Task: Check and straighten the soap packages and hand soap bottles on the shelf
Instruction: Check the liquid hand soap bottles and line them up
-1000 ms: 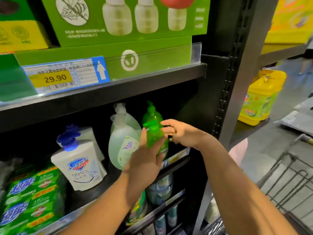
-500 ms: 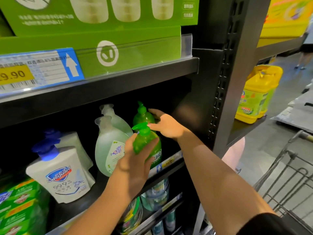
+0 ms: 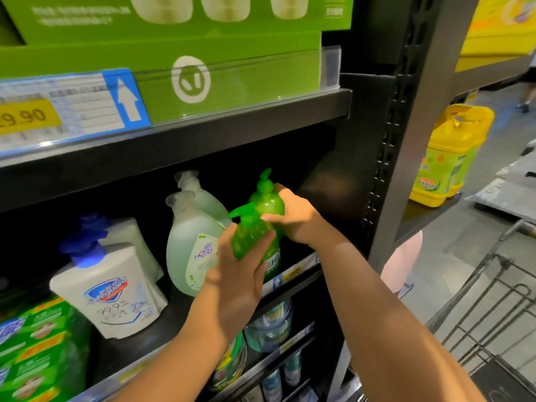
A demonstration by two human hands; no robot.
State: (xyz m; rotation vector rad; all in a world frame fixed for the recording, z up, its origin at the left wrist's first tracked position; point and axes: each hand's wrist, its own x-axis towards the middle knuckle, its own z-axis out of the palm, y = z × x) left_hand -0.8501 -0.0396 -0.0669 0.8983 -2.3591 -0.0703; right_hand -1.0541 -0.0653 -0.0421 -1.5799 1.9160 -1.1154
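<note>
Two clear green pump bottles stand at the right end of the middle shelf (image 3: 185, 311). My left hand (image 3: 237, 280) wraps the front green bottle (image 3: 249, 233) from the left. My right hand (image 3: 295, 219) grips the rear green bottle (image 3: 268, 198) from the right. To their left stand two pale green pump bottles (image 3: 191, 242), then two white bottles with blue pumps (image 3: 110, 291), the front one tilted. Green soap packages (image 3: 37, 352) are stacked at the far left.
Green boxes (image 3: 226, 74) and a price tag (image 3: 66, 105) sit on the shelf above. Lower shelves hold more bottles (image 3: 269, 329). A black upright post (image 3: 406, 134) borders the bay on the right. Yellow jugs (image 3: 452, 158) stand beyond it; a wire cart (image 3: 499, 309) is at lower right.
My right hand has closed around the rear green bottle, where before it only reached past it. My left hand keeps its hold on the front bottle. The camera has moved closer.
</note>
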